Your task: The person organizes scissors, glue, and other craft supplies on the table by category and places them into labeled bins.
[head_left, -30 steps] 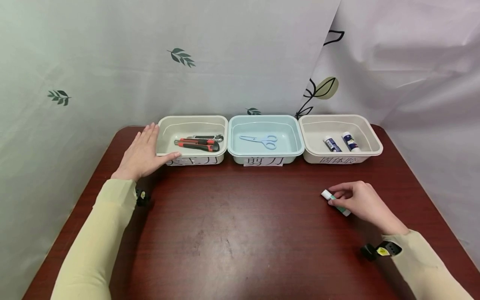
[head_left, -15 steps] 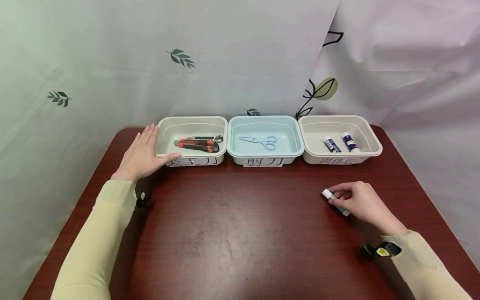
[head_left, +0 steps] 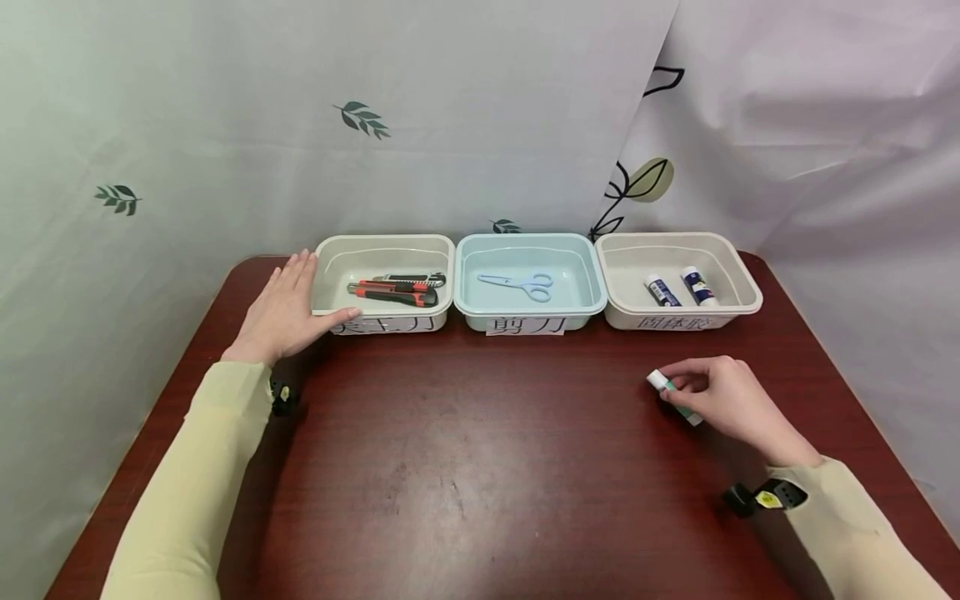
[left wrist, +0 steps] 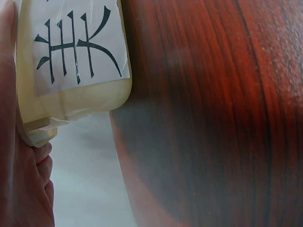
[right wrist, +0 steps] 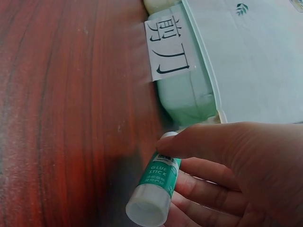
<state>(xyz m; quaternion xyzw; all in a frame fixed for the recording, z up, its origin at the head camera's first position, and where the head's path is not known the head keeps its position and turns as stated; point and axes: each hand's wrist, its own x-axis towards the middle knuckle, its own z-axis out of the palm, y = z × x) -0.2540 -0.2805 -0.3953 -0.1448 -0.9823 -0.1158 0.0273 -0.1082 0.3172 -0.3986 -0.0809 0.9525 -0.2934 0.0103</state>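
Glue stick (head_left: 673, 397) gripped — not yet binned
Right hand (head_left: 723, 396) pinches it; the right tray (head_left: 746, 287) at 12 o'clock holds two; left hand (head_left: 285, 308) lies flat.

We see the edge of our left hand (left wrist: 19, 175) lying along the left side of a cream plastic bin (left wrist: 71, 101), the palm and fingers against its wall. A white paper label (left wrist: 71, 47) with a black handwritten character covers the bin's front face. The bin stands on a dark red-brown wooden table (left wrist: 213, 118), whose rounded corner meets a pale grey surface (left wrist: 90, 189) below.
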